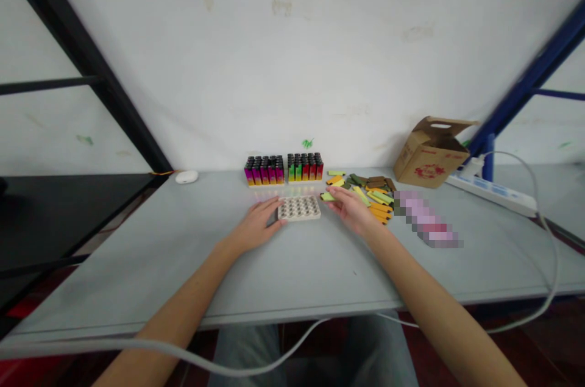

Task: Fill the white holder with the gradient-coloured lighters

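A whitish tray with rows of small round holes lies on the table in front of me. My left hand grips its left end, thumb at the near corner and fingers at the far one. Just off the tray's right end, my right hand pinches a yellow-green lighter, tilted nearly flat. To the right of that hand lies a loose pile of lighters in yellow-green, orange, brown and dark green. Behind the tray stand two filled racks, one of purple-to-orange lighters and one of green, yellow and red lighters.
An open cardboard box stands at the back right, beside a white power strip with a cable. A blurred pinkish item lies right of the pile. A white earphone case sits far left. A white cable crosses near the front edge.
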`<state>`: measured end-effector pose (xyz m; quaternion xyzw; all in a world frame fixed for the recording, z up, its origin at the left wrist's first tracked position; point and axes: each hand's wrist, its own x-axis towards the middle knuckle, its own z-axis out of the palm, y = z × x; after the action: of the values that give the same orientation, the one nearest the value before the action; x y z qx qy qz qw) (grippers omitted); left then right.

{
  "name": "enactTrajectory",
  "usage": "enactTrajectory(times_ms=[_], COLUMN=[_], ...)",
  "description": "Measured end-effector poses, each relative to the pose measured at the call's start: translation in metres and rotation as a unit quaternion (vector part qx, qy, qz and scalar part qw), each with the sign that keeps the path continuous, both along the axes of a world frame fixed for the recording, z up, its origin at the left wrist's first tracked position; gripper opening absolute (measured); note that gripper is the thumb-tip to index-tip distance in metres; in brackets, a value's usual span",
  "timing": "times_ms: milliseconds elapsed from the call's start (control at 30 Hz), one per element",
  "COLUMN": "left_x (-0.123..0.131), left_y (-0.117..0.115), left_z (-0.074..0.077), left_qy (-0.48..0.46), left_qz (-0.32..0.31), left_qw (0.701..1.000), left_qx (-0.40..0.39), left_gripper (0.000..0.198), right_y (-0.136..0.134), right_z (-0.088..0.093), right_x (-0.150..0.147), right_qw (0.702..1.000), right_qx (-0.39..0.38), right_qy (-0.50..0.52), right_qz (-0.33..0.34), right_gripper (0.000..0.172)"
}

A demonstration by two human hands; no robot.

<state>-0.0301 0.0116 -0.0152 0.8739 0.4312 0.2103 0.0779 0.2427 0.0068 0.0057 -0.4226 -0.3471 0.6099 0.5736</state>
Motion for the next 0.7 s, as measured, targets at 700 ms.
enactTrajectory(times_ms=[700], left_x=[-0.0021], left_y=[0.001], left_z=[0.0026], left_qy=[0.008], left_qz=[-0.003], left_qw=[1.0], left_qx=[0.006], left_gripper=[0.058], right_y=[0.0007], right_z=[0.0028], right_x=[-0.0048], right_qw=[0.991], right_qx=[-0.042], right_qy=[0.125], right_qz=[0.011], right_gripper=[0.025])
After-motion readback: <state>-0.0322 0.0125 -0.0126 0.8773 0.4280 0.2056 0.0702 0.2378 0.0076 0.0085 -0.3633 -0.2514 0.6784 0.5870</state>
